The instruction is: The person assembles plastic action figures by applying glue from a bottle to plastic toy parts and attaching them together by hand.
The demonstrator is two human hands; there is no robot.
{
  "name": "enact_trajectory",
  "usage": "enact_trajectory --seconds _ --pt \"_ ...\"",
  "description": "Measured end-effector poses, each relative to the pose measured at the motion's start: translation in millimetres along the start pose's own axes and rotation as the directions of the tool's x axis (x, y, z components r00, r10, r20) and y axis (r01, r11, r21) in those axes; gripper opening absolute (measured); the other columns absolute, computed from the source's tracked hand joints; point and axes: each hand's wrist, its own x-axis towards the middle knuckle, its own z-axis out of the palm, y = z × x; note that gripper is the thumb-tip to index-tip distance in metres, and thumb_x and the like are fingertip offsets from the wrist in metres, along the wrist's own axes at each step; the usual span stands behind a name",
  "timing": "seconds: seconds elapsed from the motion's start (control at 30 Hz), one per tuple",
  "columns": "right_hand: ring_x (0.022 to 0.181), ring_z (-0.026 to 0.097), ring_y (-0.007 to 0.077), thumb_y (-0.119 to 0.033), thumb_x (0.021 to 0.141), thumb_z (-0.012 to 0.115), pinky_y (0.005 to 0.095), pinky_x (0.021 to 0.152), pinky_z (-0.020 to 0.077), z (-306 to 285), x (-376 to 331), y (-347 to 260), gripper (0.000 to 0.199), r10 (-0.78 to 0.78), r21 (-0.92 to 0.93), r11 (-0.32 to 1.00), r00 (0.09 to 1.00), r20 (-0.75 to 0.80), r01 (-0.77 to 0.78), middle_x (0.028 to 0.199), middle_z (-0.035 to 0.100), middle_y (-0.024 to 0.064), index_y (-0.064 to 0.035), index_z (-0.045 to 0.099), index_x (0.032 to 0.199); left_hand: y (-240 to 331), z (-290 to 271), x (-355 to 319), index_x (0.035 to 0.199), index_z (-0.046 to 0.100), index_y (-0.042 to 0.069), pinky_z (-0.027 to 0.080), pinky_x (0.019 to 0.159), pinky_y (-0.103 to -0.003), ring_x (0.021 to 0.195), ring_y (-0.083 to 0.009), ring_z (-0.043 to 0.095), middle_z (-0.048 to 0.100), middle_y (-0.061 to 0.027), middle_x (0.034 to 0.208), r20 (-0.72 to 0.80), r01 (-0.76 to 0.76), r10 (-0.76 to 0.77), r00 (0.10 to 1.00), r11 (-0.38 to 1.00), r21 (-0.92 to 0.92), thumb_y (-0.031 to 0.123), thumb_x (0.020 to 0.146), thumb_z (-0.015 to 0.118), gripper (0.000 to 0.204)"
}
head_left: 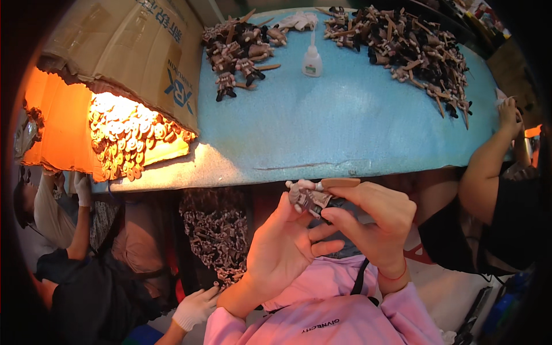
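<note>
A small painted figurine [309, 198] in grey, pale and dark colours is held up in front of my chest, just off the table's near edge. A flat tan blade-like piece [340, 183] sticks out from it to the right. My left hand [282, 244] supports the figurine between thumb and fingers, palm turned up. With thumb and forefinger, my right hand [379, 221] pinches its dark lower end and covers part of it. On the blue-topped table [276, 126] beyond are a heap of similar figurines [414, 52] and a smaller heap [238, 49].
A white glue bottle [311, 62] stands at the table's far middle. At left, an open cardboard box [123, 52] holds many small round pieces [129, 138]. Below is a container of figurines [215, 236], with a co-worker's gloved hand [196, 307] beside it. Another person's arm [489, 155] rests at right.
</note>
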Motion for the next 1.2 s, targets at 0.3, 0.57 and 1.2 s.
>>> enact_trajectory --seconds 0.3,0.57,1.2 --pt "0.053 0.058 0.0190 -0.011 0.062 0.076 0.0258 0.045 0.0444 -8 3 -6 0.028 -0.085 -0.078 0.993 0.996 -0.010 0.084 0.072 0.063 0.0106 0.0019 0.062 0.083 0 5 5 0.124 0.038 0.008 0.050 0.075 -0.048 0.095 -0.0340 0.059 0.054 -0.0116 0.112 0.061 0.073 -0.072 0.996 0.997 -0.013 0.047 0.094 0.027 0.050" --pt "0.053 0.057 0.0198 -0.013 0.060 0.077 0.0258 0.044 0.0438 -12 2 -11 0.032 -0.102 -0.111 0.988 0.993 0.055 0.108 0.067 0.059 0.0093 0.0027 0.061 0.082 6 0 7 0.121 0.040 0.005 0.052 0.065 -0.045 0.081 -0.0384 0.063 0.058 -0.0155 0.102 0.034 0.080 -0.086 0.996 0.985 0.153 0.048 0.094 0.025 0.053" --pt "0.057 0.059 0.0218 -0.012 0.060 0.076 0.0262 0.048 0.0471 -7 1 -11 0.033 -0.112 -0.041 0.993 0.991 0.072 0.115 0.079 0.064 0.0152 0.0048 0.061 0.084 0 1 5 0.104 0.049 -0.004 0.052 0.061 -0.033 0.069 -0.0282 0.065 0.062 -0.0152 0.087 -0.068 -0.085 0.106 0.992 0.962 0.260 0.036 0.094 0.039 0.043"
